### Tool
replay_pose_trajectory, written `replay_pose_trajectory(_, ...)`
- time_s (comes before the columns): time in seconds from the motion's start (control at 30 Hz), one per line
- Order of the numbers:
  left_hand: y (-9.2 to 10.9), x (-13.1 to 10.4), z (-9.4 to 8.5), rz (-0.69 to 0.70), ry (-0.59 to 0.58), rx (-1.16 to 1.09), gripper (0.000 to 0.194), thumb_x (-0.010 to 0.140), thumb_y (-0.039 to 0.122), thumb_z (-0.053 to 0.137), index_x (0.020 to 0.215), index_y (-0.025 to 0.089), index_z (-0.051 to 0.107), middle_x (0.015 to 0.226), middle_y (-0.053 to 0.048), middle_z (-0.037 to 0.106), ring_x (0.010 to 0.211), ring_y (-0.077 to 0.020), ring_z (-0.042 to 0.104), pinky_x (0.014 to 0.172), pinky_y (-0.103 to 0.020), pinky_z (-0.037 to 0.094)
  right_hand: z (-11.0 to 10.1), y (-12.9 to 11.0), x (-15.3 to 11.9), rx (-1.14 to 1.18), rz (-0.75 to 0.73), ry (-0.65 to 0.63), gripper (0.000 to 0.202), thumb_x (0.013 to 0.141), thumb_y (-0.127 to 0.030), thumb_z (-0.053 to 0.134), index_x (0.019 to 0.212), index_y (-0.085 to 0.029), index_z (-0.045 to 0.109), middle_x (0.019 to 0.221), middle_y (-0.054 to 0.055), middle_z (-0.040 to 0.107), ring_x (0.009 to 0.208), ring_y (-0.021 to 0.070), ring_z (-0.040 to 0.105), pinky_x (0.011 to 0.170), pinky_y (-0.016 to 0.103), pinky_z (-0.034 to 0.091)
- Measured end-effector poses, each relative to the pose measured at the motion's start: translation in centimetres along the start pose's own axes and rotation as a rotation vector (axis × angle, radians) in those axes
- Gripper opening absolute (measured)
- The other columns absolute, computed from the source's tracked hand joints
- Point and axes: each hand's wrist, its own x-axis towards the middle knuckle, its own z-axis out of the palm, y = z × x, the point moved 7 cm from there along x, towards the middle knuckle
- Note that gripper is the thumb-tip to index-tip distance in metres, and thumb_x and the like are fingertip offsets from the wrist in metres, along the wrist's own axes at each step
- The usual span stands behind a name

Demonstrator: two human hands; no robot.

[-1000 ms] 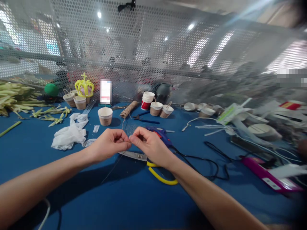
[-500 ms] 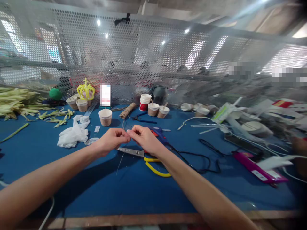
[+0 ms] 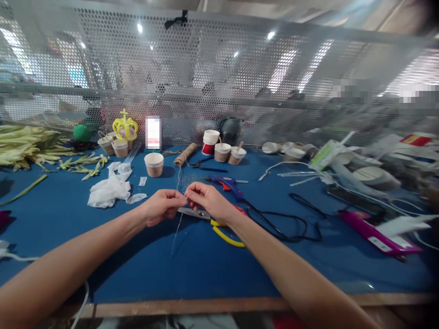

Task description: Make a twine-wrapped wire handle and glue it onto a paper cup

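Observation:
My left hand (image 3: 165,206) and my right hand (image 3: 210,200) meet fingertip to fingertip above the blue table, both closed in a pinch. Between them runs a thin piece of twine (image 3: 179,177), leading back toward a brown twine roll (image 3: 186,154); its loose end dangles below my left hand. The spot where the fingers grip it is mostly hidden. Under my right hand and wrist lie scissors (image 3: 229,237) with yellow handles, partly covered. Just beyond it rests a blue hot glue gun (image 3: 230,186). A paper cup (image 3: 154,165) stands behind my left hand.
Crumpled white plastic (image 3: 109,189) lies at left, near pale green strips (image 3: 30,144). Pliers (image 3: 211,165), more cups (image 3: 222,152) and a yellow crown-shaped piece (image 3: 125,127) sit farther back. A purple power strip (image 3: 373,235), cables and clutter fill the right. A perforated metal screen (image 3: 192,68) rises behind.
Both hands have come slightly down and nearer, still pinched together around the twine. More of the glue gun shows beyond my right hand. The view has shifted a little.

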Motion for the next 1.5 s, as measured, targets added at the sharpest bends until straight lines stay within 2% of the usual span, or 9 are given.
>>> replay_pose_trajectory(0.23, 0.3, 0.1, -0.2, 0.055, 0.071, 0.055, 0.027, 0.062, 0.031, 0.068, 0.060, 0.013, 0.048, 0.040, 0.010, 0.032, 0.036, -0.0009, 0.021, 0.040, -0.021, 0.008, -0.3, 0.3, -0.2, -0.144, 0.031, 0.093, 0.023, 0.079, -0.036, 0.048, 0.068, -0.016, 0.044, 0.052, -0.006, 0.044, 0.047, 0.0055, 0.042, 0.044, 0.018, 0.034)
replay_pose_trajectory(0.33, 0.3, 0.1, -0.2, 0.051, 0.059, 0.039, 0.027, 0.062, 0.030, 0.068, 0.060, 0.013, 0.048, 0.040, 0.010, 0.032, 0.036, -0.0008, 0.021, 0.040, -0.021, 0.008, -0.3, 0.5, -0.1, -0.060, 0.017, 0.095, 0.023, 0.077, -0.037, 0.050, 0.068, -0.016, 0.045, 0.054, -0.005, 0.046, 0.047, 0.0054, 0.043, 0.043, 0.018, 0.033)
replay_pose_trajectory(0.5, 0.1, 0.2, 0.0, 0.011, 0.003, -0.041, 0.025, 0.062, 0.028, 0.068, 0.060, 0.013, 0.048, 0.039, 0.010, 0.029, 0.036, -0.0007, 0.018, 0.041, -0.021, 0.008, 0.1, 0.6, 0.0, 0.121, 0.006, 0.002, 0.021, 0.072, -0.037, 0.057, 0.076, -0.017, 0.051, 0.057, -0.005, 0.049, 0.048, 0.0055, 0.044, 0.044, 0.019, 0.033)
replay_pose_trajectory(0.77, 0.1, -0.2, 0.3, 0.006, 0.024, 0.041, 0.026, 0.062, 0.030, 0.068, 0.060, 0.013, 0.048, 0.040, 0.011, 0.029, 0.036, -0.0009, 0.018, 0.041, -0.022, 0.007, 0.0, 0.5, -0.2, 0.007, 0.009, 0.023, 0.022, 0.074, -0.037, 0.056, 0.069, -0.017, 0.048, 0.051, -0.007, 0.045, 0.045, 0.0047, 0.040, 0.043, 0.019, 0.031)
replay_pose_trajectory(0.97, 0.8, -0.2, -0.1, 0.088, 0.107, 0.177, 0.026, 0.061, 0.030, 0.067, 0.059, 0.013, 0.047, 0.042, 0.009, 0.035, 0.037, -0.0014, 0.024, 0.040, -0.021, 0.010, -0.2, 0.8, -0.2, -0.063, 0.029, 0.077, 0.026, 0.075, -0.039, 0.055, 0.066, -0.016, 0.046, 0.047, -0.007, 0.042, 0.044, 0.0047, 0.038, 0.043, 0.019, 0.030)
replay_pose_trajectory(1.17, 0.6, -0.1, 0.2, 0.025, 0.033, 0.040, 0.026, 0.062, 0.031, 0.067, 0.061, 0.013, 0.049, 0.040, 0.010, 0.030, 0.037, -0.0009, 0.018, 0.041, -0.021, 0.007, 0.3, 1.1, -0.1, 0.234, 0.060, 0.020, 0.027, 0.073, -0.043, 0.055, 0.078, -0.017, 0.053, 0.059, -0.004, 0.050, 0.048, 0.0052, 0.045, 0.043, 0.018, 0.033)
replay_pose_trajectory(1.27, 0.4, -0.1, 0.2, -0.005, 0.008, -0.020, 0.027, 0.062, 0.030, 0.068, 0.060, 0.013, 0.048, 0.040, 0.011, 0.028, 0.036, -0.0006, 0.017, 0.041, -0.021, 0.007, 0.6, 1.3, 0.0, 0.307, 0.102, -0.038, 0.027, 0.067, -0.039, 0.064, 0.079, -0.016, 0.054, 0.057, -0.005, 0.049, 0.049, 0.0049, 0.045, 0.044, 0.018, 0.033)
replay_pose_trajectory(1.33, 0.2, -0.2, 0.2, -0.017, -0.001, -0.034, 0.027, 0.061, 0.029, 0.069, 0.059, 0.013, 0.046, 0.039, 0.011, 0.028, 0.036, -0.0004, 0.017, 0.041, -0.021, 0.007, 0.6, 1.5, -0.1, 0.321, 0.121, -0.043, 0.027, 0.063, -0.036, 0.068, 0.073, -0.016, 0.053, 0.054, -0.006, 0.048, 0.048, 0.0045, 0.044, 0.044, 0.018, 0.032)
replay_pose_trajectory(1.5, -0.1, -0.2, 0.4, -0.037, 0.002, -0.001, 0.029, 0.062, 0.031, 0.068, 0.058, 0.014, 0.045, 0.038, 0.011, 0.027, 0.035, -0.0007, 0.017, 0.041, -0.022, 0.007, 0.4, 1.2, -0.2, 0.206, 0.079, 0.016, 0.027, 0.065, -0.038, 0.065, 0.067, -0.016, 0.049, 0.050, -0.007, 0.046, 0.045, 0.0042, 0.041, 0.043, 0.018, 0.029)
